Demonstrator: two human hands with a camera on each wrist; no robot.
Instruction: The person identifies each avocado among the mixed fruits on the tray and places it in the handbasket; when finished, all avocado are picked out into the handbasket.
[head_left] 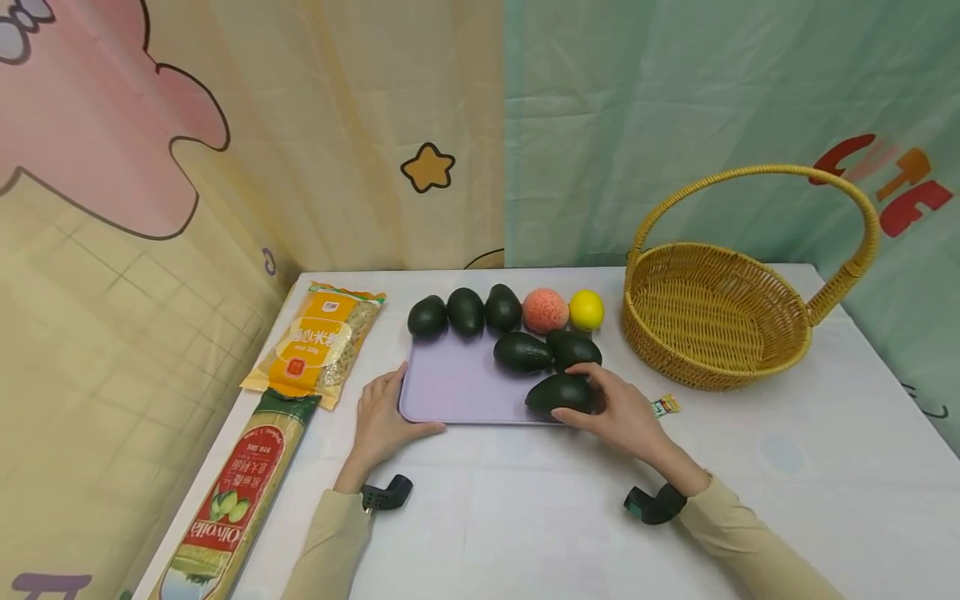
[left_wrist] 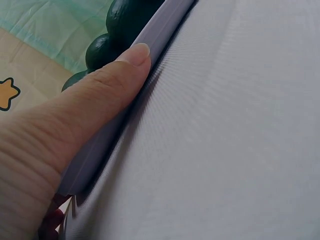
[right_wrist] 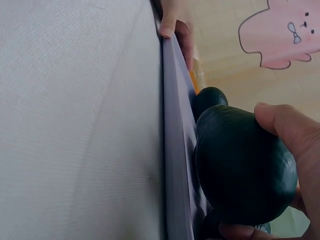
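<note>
A shallow lilac tray (head_left: 457,383) lies on the white-covered table. At its front left corner is my left hand (head_left: 386,421), holding the rim with the thumb along the front edge and the other fingers along the left side. My right hand (head_left: 618,412) grips a dark green avocado (head_left: 558,395) between thumb and fingers over the tray's front right corner. Behind it two avocados, one at left (head_left: 522,352) and one at right (head_left: 573,348), lie close together. Three more avocados (head_left: 466,312) line the tray's back, beside a pink bumpy ball (head_left: 545,311) and a yellow round fruit (head_left: 587,310).
A wicker basket (head_left: 667,354) with a tall handle stands at the right, nothing in it. A small colourful wrapper (head_left: 665,406) lies near my right hand. At the left are a yellow food packet (head_left: 307,342) and a long Olivoilà pasta pack (head_left: 232,500). Printed curtains hang behind.
</note>
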